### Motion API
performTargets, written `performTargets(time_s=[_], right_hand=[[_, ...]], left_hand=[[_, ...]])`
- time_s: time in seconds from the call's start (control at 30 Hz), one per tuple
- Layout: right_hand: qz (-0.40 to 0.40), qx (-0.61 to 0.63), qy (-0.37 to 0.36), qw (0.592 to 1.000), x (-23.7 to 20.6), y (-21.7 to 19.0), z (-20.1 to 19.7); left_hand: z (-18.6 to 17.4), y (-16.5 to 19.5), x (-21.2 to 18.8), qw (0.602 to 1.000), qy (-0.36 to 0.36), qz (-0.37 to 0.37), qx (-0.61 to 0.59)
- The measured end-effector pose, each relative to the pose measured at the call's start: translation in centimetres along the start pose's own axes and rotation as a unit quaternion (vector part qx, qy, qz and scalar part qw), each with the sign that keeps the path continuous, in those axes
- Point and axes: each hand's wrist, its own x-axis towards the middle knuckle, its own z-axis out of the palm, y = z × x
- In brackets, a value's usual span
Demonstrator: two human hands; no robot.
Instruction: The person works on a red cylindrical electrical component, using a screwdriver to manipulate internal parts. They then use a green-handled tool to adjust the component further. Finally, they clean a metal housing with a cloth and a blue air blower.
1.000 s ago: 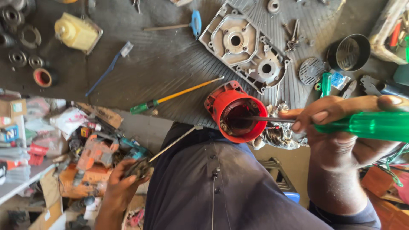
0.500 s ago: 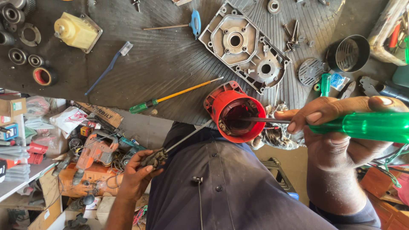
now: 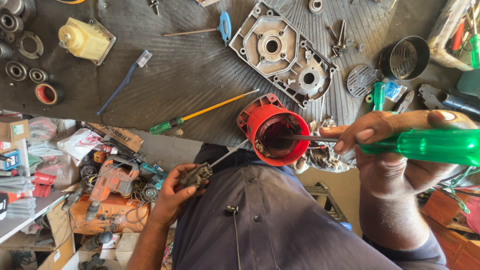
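Pinching a translucent green screwdriver point(image 3: 425, 146), right hand point(image 3: 395, 150) probes ribbed red housing point(image 3: 274, 128); left hand point(image 3: 175, 192) clasps dark tool point(image 3: 197, 175).

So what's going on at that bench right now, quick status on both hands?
Right hand grips green-handled screwdriver, shaft inside red motor housing at bench edge. Left hand holds small dark tool, its thin rod angled toward housing. Nothing blocking the opening.

brown cardboard box point(image 3: 13, 131) at left, white printed bag point(image 3: 82, 142) beside it
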Motion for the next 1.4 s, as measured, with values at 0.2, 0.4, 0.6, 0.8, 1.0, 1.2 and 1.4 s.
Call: performTargets(time_s=[0.2, 0.4, 0.6, 0.8, 1.0, 1.2, 1.4], right_hand=[[-0.034, -0.049, -0.012, 0.998, -0.5, -0.3, -1.8], [-0.048, -0.037, 0.081, 0.995, -3.4, -1.0, -9.7], [-0.070, -0.059, 0.134, 0.987, -5.2, -1.1, -10.3], [-0.018, -0.118, 0.121, 0.986, -4.6, -2.8, -2.2], [-0.062, -0.177, 0.178, 0.966, -4.4, -3.1, 2.1], [-0.038, -0.143, 0.173, 0.974, -5.1, -3.7, 3.1], [-0.038, -0.225, 0.179, 0.957, -5.0, -3.6, 5.6]], left_hand=[[2.5, 2.5, 0.5, 0.891, 0.021, 0.047, 0.451], [4.5, 4.5, 1.4, 0.855, 0.013, 0.129, 0.503], [5.1, 7.4, 1.3, 0.809, -0.057, 0.132, 0.569], [4.6, 9.1, 2.5, 0.765, -0.105, 0.096, 0.629], [2.6, 10.2, 3.6, 0.746, -0.142, 0.089, 0.645], [2.6, 10.5, 4.6, 0.793, -0.167, 0.012, 0.586], [6.4, 10.8, 5.4, 0.813, -0.162, 0.094, 0.551]])
